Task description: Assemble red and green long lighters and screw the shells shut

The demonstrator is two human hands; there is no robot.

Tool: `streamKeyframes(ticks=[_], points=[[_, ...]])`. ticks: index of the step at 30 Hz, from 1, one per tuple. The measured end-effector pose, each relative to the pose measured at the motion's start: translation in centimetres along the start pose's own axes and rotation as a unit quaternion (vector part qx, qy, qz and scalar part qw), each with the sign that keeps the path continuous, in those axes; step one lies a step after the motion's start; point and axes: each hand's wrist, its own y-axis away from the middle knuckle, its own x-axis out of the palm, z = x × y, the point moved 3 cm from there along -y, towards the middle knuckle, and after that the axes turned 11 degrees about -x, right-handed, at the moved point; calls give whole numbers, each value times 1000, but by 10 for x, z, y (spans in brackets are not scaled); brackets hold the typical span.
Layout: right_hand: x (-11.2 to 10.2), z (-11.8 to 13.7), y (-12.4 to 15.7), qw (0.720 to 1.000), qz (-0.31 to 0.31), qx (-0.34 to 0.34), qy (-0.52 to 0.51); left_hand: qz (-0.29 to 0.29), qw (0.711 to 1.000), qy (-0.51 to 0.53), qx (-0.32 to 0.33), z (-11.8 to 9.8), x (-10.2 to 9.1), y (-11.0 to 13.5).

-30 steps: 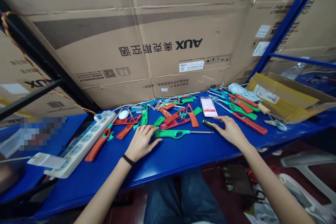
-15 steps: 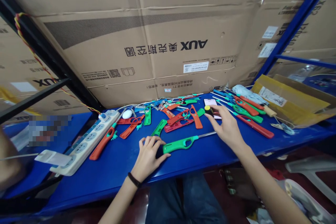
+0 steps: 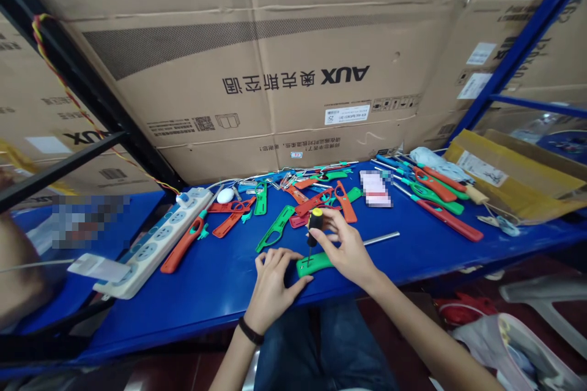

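Note:
My right hand (image 3: 345, 250) pinches a small screwdriver (image 3: 314, 226) with a yellow-capped black handle. Its thin shaft points down into the green utility lighter (image 3: 314, 264). The lighter lies flat near the front of the table, with its steel nozzle (image 3: 381, 237) running off to the right. My left hand (image 3: 275, 290) rests on the lighter's left end and holds it against the table. A green lighter shell (image 3: 275, 229) lies just beyond my hands, apart from them.
Several red and green lighters and parts cover the blue workbench (image 3: 206, 311). A white power strip (image 3: 151, 244) lies at the left, and a white computer mouse (image 3: 224, 195) sits at its far end. A yellow-lined cardboard box (image 3: 513, 174) stands at the right.
The screwdriver has gone from the table into my right hand and now stands over the lighter. The lighter has turned and shifted nearer my left hand, which now rests on it.

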Motion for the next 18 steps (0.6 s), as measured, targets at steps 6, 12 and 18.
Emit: streamKeyframes(ticks=[6, 12, 18], points=[[5, 3, 1, 999, 15, -15, 27, -10, 1000, -3, 7, -1, 0, 1], [-1, 12, -1, 999, -7, -33, 19, -12, 1000, -10, 8, -1, 0, 1], [4, 9, 1, 999, 3, -29, 28, -14, 1000, 2, 10, 0, 1, 1]])
